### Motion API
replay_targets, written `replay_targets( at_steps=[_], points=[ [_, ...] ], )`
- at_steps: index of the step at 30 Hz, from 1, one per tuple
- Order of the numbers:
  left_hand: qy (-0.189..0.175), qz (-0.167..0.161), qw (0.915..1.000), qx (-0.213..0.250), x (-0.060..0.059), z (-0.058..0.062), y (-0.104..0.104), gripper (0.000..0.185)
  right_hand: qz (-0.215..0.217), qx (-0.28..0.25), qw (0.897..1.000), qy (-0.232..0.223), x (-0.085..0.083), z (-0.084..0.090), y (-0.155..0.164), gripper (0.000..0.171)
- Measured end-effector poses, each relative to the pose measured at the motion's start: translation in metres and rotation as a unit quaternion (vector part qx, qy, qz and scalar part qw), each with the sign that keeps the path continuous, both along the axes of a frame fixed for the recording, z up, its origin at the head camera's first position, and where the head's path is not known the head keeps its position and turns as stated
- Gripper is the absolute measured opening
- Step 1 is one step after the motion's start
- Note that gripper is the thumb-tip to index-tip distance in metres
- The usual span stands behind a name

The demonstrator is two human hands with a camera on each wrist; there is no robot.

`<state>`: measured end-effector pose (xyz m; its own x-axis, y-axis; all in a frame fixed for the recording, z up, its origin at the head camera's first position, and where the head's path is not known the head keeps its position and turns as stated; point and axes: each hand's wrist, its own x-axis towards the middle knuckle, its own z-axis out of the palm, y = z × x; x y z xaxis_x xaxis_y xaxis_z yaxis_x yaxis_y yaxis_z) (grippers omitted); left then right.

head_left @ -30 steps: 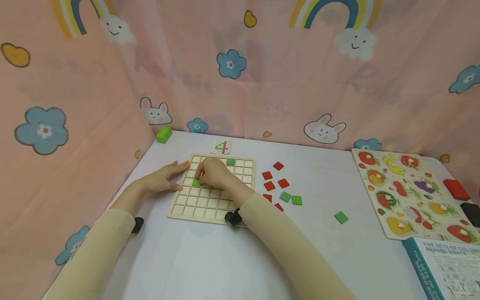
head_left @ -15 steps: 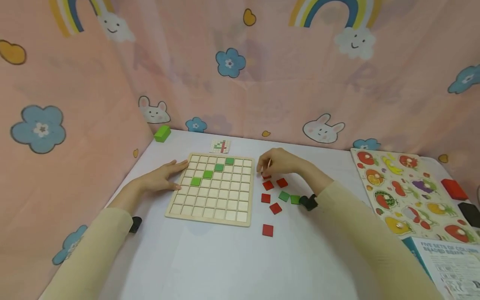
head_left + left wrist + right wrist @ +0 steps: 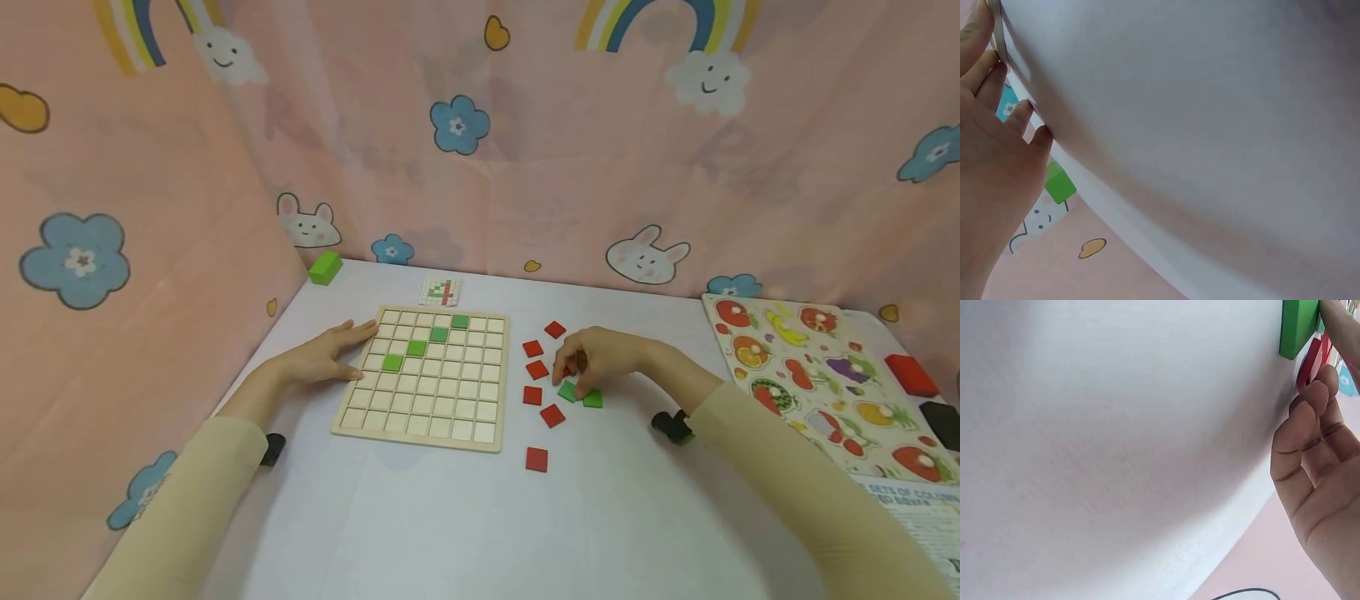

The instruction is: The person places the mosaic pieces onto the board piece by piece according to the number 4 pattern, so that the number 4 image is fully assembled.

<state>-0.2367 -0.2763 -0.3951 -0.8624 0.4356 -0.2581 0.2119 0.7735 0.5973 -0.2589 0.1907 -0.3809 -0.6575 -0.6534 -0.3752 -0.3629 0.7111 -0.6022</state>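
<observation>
A wooden grid board (image 3: 420,417) lies on the white table with several green tiles (image 3: 416,347) set in a diagonal. My left hand (image 3: 352,350) lies flat with straight fingers, its fingertips against the board's left edge (image 3: 997,31). To the right of the board lie loose red tiles (image 3: 537,369) and two green tiles. My right hand (image 3: 570,379) is over them with curled fingers, thumb and forefinger pinching the left green tile (image 3: 567,390). The right wrist view shows that green tile (image 3: 1297,325) at the fingertips of my right hand (image 3: 1316,456), with a red tile (image 3: 1310,359) beside it.
A green block (image 3: 326,267) and a small pattern card (image 3: 441,292) lie beyond the board. A fruit peg puzzle (image 3: 817,383), a red block (image 3: 911,375), a black block (image 3: 943,425) and a printed box (image 3: 915,517) fill the right side. Pink curtains close in the left and back.
My right hand left a green tile on the board, crossed to the red tiles, then dropped onto the loose green tiles. My left hand has stayed put.
</observation>
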Motion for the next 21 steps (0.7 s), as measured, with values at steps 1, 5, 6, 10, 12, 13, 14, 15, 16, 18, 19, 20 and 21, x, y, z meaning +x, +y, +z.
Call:
replay_targets(
  at_steps=[1,5,6,10,12,13,14,15,16,18,19,20,21],
  points=[
    [-0.001,0.001,1.0000,-0.001,0.000,0.000,0.000,0.087,0.001,0.000,1.000,0.002,0.001,0.000,0.000,0.023],
    [-0.002,0.002,1.0000,-0.004,-0.001,-0.001,0.000,0.087,0.009,-0.002,1.000,0.012,0.003,0.002,-0.001,0.021],
    [-0.003,0.004,1.0000,-0.004,-0.001,-0.001,0.000,0.087,0.010,-0.004,1.000,0.013,0.003,0.002,-0.001,0.021],
    [-0.002,0.002,1.0000,-0.005,-0.002,-0.001,-0.001,0.087,0.018,-0.009,1.000,0.019,0.002,0.002,-0.003,0.020],
    [-0.001,0.002,1.0000,-0.005,-0.002,-0.001,-0.001,0.087,0.020,-0.008,0.999,0.024,0.001,0.004,-0.006,0.019],
    [-0.001,0.002,1.0000,-0.005,-0.002,-0.001,-0.001,0.087,0.019,-0.007,0.999,0.026,0.001,0.006,-0.008,0.019],
    [-0.002,0.003,1.0000,-0.005,-0.002,-0.001,-0.001,0.087,0.017,-0.009,0.999,0.027,0.001,0.007,-0.011,0.019],
    [-0.001,0.001,1.0000,-0.004,-0.002,-0.001,-0.001,0.087,0.015,-0.010,0.999,0.031,0.000,0.009,-0.015,0.018],
    [-0.001,-0.002,1.0000,-0.003,-0.002,-0.001,-0.001,0.087,0.012,-0.013,0.999,0.035,-0.001,0.010,-0.019,0.017],
    [-0.002,-0.001,1.0000,-0.002,-0.002,-0.002,-0.001,0.088,-0.001,-0.032,0.999,0.039,-0.002,0.013,-0.030,0.015],
    [-0.002,-0.001,1.0000,-0.001,-0.002,-0.002,-0.001,0.088,-0.008,-0.047,0.998,0.042,-0.003,0.014,-0.036,0.014],
    [-0.001,-0.002,1.0000,-0.001,-0.003,-0.002,-0.001,0.088,-0.016,-0.065,0.997,0.042,-0.004,0.015,-0.043,0.013],
    [-0.001,-0.004,1.0000,0.000,-0.003,-0.002,-0.001,0.088,-0.024,-0.081,0.995,0.045,-0.005,0.015,-0.052,0.012]
  ],
)
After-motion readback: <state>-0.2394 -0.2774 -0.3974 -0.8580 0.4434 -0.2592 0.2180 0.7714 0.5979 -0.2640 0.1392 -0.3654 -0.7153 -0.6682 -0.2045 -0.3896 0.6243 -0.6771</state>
